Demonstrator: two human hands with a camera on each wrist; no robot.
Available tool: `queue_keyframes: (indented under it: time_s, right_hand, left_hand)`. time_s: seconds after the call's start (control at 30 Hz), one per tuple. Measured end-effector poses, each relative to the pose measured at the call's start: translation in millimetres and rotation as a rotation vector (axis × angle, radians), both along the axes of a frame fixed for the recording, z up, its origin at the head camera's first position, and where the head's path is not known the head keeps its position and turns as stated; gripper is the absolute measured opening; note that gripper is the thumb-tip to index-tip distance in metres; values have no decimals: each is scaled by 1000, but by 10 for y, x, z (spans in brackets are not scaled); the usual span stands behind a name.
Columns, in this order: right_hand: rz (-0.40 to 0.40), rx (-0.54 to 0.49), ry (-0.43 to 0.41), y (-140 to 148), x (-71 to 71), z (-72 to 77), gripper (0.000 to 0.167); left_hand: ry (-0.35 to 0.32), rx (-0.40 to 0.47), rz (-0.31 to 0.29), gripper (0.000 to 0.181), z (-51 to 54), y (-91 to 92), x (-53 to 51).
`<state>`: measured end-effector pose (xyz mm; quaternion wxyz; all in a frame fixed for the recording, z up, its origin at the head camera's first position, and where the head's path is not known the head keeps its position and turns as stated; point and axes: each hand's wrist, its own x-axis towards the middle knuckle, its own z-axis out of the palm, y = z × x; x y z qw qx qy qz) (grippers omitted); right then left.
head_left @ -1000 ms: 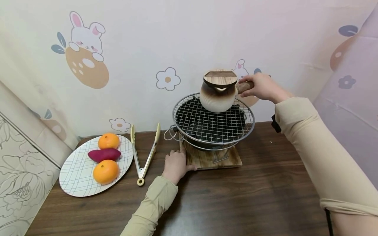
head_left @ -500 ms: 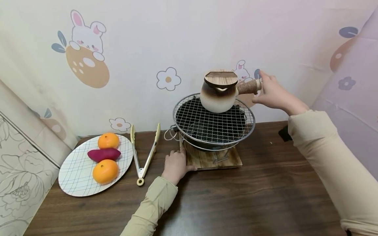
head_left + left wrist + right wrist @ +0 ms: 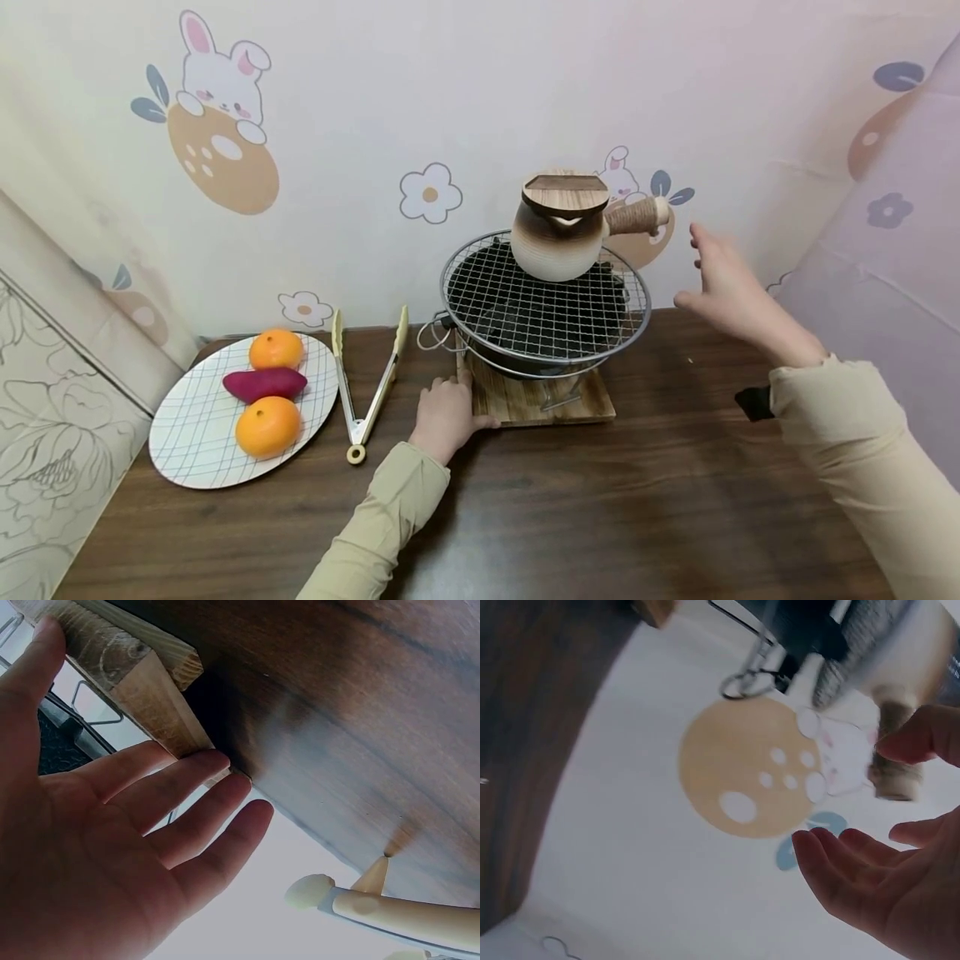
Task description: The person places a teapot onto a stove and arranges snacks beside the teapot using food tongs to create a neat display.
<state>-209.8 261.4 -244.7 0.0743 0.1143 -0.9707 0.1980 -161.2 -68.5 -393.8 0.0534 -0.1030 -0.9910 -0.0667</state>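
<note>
the pale pot (image 3: 557,247), brown-shaded toward its top, sat upright on the rear part of the round wire mesh (image 3: 540,329). its wooden lid (image 3: 566,193) was on, a small spout faced the front, and its cord-wrapped handle (image 3: 632,217) pointed right and slightly up.

the right hand (image 3: 726,283) was just beyond the end of that handle, apart from it, its thumb and fingers spread with nothing between them. the mesh lay over a dark round grill basin (image 3: 517,365), with wire loops (image 3: 432,333) at its left side. the grill stood on a square wooden board (image 3: 517,402).

the left hand (image 3: 444,417) rested at the front left corner of this board, fingers extended along the left edge and thumb at the front edge, touching the wood without wrapping round it. the two hands were well apart from each other.

left of that hand, tongs (image 3: 357,430) lay spread in a v on the brown tabletop (image 3: 585,517), tips toward the wall. farther left, an oval checked plate (image 3: 195,442) bore a purple sweet potato (image 3: 266,384) between two oranges (image 3: 268,427). behind everything hung a wall covering (image 3: 337,142) printed with rabbits and flowers.
</note>
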Motion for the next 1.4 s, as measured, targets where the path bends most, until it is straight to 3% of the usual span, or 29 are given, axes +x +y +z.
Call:
queue_keyframes:
  time_s: [0.2,0.33,0.53,0.73,1.07,1.4]
  right_hand:
    - [18,-4,-97,7,94,-282,99]
    - [36,-13,-159,-13,153,-498,101]
    - [100,-50,-180,-127,250,-767,100]
    - [131,-71,-201,-273,327,-959,94]
    - [146,-42,-298,-430,358,-1252,115]
    - [176,-69,-272,-528,332,-1412,124]
  left_hand:
    - [5,-22,3,93,-1,0,-17]
    - [-28,-3,3,92,5,5,-14]
    - [-53,2,4,92,12,9,-3]
    - [-44,4,-4,92,8,10,2]
    - [-100,32,-4,96,7,5,-5]
    - [-157,60,-24,96,27,-41,-18]
